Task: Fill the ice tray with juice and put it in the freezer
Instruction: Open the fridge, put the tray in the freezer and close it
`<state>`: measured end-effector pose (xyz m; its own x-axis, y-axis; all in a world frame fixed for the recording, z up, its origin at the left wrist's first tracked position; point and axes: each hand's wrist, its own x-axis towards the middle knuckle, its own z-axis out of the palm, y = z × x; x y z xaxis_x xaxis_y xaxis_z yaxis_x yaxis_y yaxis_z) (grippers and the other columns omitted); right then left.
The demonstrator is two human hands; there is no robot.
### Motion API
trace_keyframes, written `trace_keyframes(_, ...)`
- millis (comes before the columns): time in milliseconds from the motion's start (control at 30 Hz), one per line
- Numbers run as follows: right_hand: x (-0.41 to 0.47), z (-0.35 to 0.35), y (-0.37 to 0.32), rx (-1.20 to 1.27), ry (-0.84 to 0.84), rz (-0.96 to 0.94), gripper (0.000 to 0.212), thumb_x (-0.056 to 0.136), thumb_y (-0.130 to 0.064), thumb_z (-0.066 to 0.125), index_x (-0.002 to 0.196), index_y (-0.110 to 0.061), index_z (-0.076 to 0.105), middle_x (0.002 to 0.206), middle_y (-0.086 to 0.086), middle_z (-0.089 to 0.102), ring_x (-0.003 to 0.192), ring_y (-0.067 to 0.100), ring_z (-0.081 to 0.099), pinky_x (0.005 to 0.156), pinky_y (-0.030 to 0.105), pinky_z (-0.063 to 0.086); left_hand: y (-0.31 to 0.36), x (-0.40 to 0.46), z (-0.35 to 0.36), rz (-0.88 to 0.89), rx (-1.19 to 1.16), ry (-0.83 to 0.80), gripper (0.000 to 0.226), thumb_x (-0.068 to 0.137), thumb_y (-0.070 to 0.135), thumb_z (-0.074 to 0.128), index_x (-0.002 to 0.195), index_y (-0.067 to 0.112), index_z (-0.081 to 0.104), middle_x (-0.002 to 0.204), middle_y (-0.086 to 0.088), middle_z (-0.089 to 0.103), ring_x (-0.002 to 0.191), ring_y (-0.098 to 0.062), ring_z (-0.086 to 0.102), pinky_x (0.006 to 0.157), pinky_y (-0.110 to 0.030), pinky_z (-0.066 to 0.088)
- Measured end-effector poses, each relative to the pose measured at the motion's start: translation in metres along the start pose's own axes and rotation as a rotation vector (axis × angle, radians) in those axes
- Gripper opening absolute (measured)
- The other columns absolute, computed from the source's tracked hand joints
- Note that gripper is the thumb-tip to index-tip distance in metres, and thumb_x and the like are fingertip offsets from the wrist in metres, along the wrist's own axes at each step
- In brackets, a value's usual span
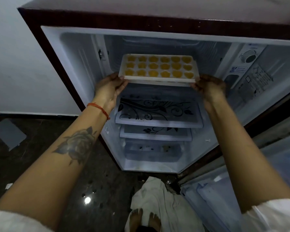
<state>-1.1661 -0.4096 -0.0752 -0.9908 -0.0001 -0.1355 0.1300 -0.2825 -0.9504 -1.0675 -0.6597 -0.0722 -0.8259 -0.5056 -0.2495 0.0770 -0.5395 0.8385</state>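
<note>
eighteen shaped wells, three rows of six, all filled with orange juice (164, 66), make up the white ice tray (159, 78) held at centre frame, at the mouth of the freezer compartment (84, 47) in the upper part of the open fridge. left hand (111, 86) pinches the tray's left short end, thumb on the rim and fingers curled beneath; right hand (210, 87) grips the right short end likewise, though its fingertips are hidden under the tray. tray near level, far edge already inside the opening, near edge resting on or just above the compartment's front lip — which of the two cannot be told.

handling, as a judgement: the load is liquid and brim-near, so it will slosh at any tilt or jolt; the tray looks like thin plastic, light in itself but liable to twist if one end leads. a grip at both short ends, as shown, keeps it flat; a one-handed hold would likely spill.

room and edges: open space shows to either side of the tray, more at the left of the frame; the control dial (249, 56) sits at upper right, near the right hand's path. headroom above the tray appears ample. below, the patterned glass shelf (157, 113) lies well apart from the tray.
</note>
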Motion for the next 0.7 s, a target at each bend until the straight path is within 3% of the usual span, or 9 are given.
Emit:
trace_keyframes(67,0.006,0.004,0.001,-0.002,0.005,0.013,0.018,0.087,0.012,0.051,0.086,-0.002,0.061,0.087,0.008,0.063,0.076,0.015,0.063,0.066,0.022,0.058,0.000,0.005,0.004,0.003,-0.004,0.012,0.022,0.093,-0.010,0.045,0.109,0.003,0.054,0.092,-0.006,0.063,0.081,-0.011,0.063,0.072,-0.016,0.056)
trace_keyframes(200,0.015,0.010,0.002,0.050,0.032,0.047,0.023,0.088,0.014,0.049,0.079,-0.005,0.058,0.086,0.008,0.060,0.077,0.017,0.061,0.065,0.025,0.059,-0.002,0.015,0.011,0.003,-0.036,0.057,0.021,0.092,-0.011,0.045,0.108,0.000,0.054,0.087,-0.007,0.062,0.076,-0.013,0.062,0.067,-0.017,0.057)
trace_keyframes(400,0.028,0.015,0.001,0.033,0.040,0.085,0.023,0.087,0.014,0.050,0.077,-0.005,0.057,0.086,0.007,0.058,0.077,0.017,0.060,0.064,0.025,0.059,-0.006,0.030,0.018,0.034,-0.013,0.141,0.035,0.091,-0.006,0.053,0.126,-0.008,0.051,0.122,-0.020,0.059,0.077,-0.014,0.062,0.075,-0.020,0.056)
trace_keyframes(567,0.038,0.020,-0.003,-0.057,0.039,0.086,0.022,0.088,0.013,0.049,0.078,-0.005,0.057,0.082,0.004,0.057,0.069,0.014,0.058,0.076,0.030,0.058,-0.008,0.040,0.024,0.065,0.051,0.170,0.035,0.091,-0.003,0.055,0.125,-0.006,0.051,0.121,-0.019,0.059,0.072,-0.011,0.062,0.064,-0.015,0.056)
trace_keyframes(700,0.049,0.025,-0.005,-0.110,0.071,0.085,0.014,0.087,0.009,0.053,0.083,-0.002,0.060,0.080,0.005,0.058,0.064,0.015,0.060,0.059,0.023,0.059,-0.010,0.051,0.022,0.031,0.226,0.175,0.039,0.090,-0.003,0.055,0.128,-0.007,0.049,0.118,-0.014,0.062,0.065,-0.004,0.060,0.058,-0.010,0.052)
